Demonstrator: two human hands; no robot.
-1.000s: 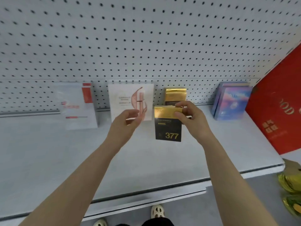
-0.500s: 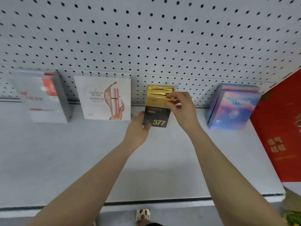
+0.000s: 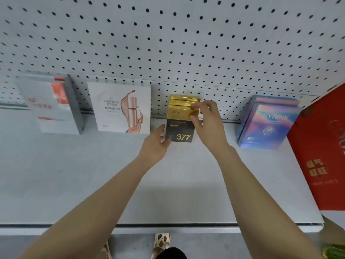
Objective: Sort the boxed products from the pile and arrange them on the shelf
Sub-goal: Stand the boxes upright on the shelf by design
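A black-and-gold box marked 377 [image 3: 180, 130] stands upright on the grey shelf [image 3: 74, 184], pressed against the front of a row of matching gold-topped boxes [image 3: 184, 100] at the pegboard. My right hand [image 3: 207, 126] pinches its top right corner with thumb and fingers. My left hand [image 3: 155, 144] touches its lower left edge with fingers and thumb.
Along the back of the shelf stand a white-and-red box [image 3: 50, 105] at the left, a white box with a pink swirl [image 3: 121, 109], a blue iridescent box [image 3: 267, 122] and a large red box [image 3: 323, 150] at the right. A pegboard wall [image 3: 168, 43] rises behind them.
Both hands carried the 377 box from mid-air back to the row of matching boxes and set it down on the shelf. The camera moved closer to the shelf.
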